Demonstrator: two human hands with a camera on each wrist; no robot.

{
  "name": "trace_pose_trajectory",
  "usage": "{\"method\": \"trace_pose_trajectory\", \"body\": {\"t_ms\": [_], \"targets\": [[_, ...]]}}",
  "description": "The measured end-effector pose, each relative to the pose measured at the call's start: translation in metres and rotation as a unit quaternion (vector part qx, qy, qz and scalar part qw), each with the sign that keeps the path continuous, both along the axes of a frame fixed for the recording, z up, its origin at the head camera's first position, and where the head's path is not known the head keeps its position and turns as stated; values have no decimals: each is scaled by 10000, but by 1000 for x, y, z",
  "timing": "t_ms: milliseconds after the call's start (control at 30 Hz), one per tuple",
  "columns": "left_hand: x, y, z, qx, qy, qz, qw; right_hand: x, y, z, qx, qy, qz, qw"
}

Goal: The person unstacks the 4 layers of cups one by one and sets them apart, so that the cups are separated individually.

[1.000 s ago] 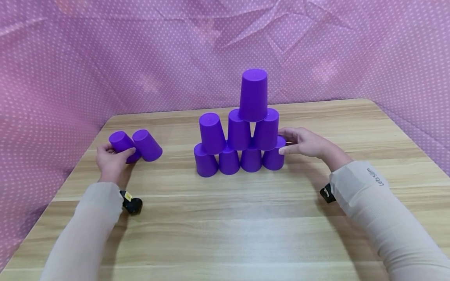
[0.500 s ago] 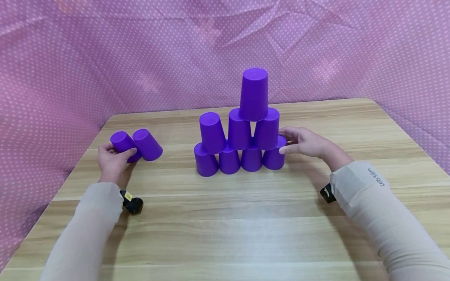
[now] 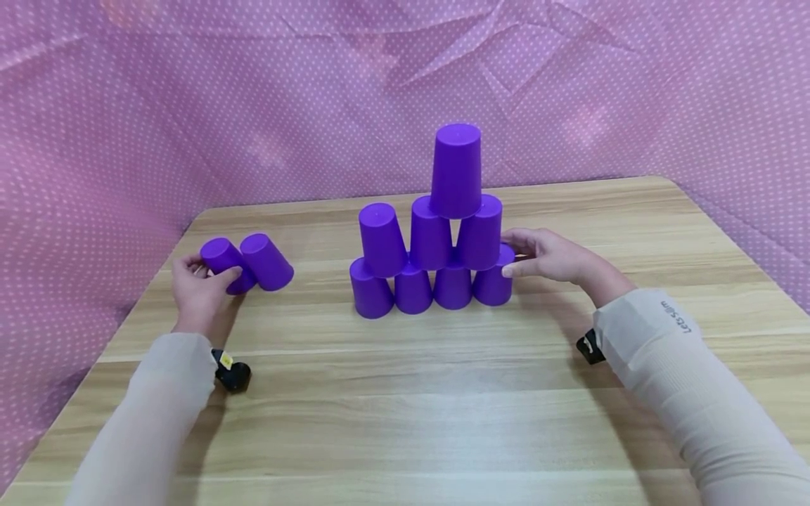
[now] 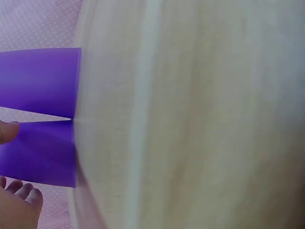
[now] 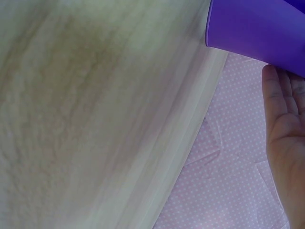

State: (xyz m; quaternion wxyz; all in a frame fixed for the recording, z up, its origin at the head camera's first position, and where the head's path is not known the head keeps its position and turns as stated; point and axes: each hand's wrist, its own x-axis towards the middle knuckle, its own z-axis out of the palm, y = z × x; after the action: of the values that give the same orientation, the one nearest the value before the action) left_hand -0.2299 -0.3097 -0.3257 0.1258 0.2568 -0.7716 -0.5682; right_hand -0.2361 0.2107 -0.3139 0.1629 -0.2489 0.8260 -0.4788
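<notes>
Honestly, the left hand (image 3: 197, 295) is gripping an upside-down cup (image 3: 219, 257) left of the cup pyramid (image 3: 432, 237) while the right hand (image 3: 553, 260), fingers pretty straight, is touching its bottom-right cup (image 3: 491, 287), so any nudge is probably risking collapse.

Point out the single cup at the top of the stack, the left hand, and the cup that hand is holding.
Top cup (image 3: 457, 176), head view: middle of its side wall.
Left hand (image 3: 198, 294), head view: back of the hand.
Held cup (image 4: 45, 152), left wrist view: its side wall.
</notes>
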Motion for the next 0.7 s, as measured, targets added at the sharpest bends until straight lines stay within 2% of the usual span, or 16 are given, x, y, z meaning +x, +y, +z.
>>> {"method": "trace_pose_trajectory", "body": {"t_ms": [300, 400, 567, 700], "targets": [[3, -3, 17, -500, 358, -316, 9976, -1, -2, -1, 112, 138, 7, 9998], [4, -2, 24, -550, 509, -296, 9967, 0, -1, 0, 83, 85, -2, 9999], [6, 3, 37, -99, 933, -156, 9955, 0, 0, 1, 1, 62, 36, 10000], [10, 12, 49, 209, 1360, -206, 9903, 0, 0, 0, -82, 29, 85, 9999]]}}
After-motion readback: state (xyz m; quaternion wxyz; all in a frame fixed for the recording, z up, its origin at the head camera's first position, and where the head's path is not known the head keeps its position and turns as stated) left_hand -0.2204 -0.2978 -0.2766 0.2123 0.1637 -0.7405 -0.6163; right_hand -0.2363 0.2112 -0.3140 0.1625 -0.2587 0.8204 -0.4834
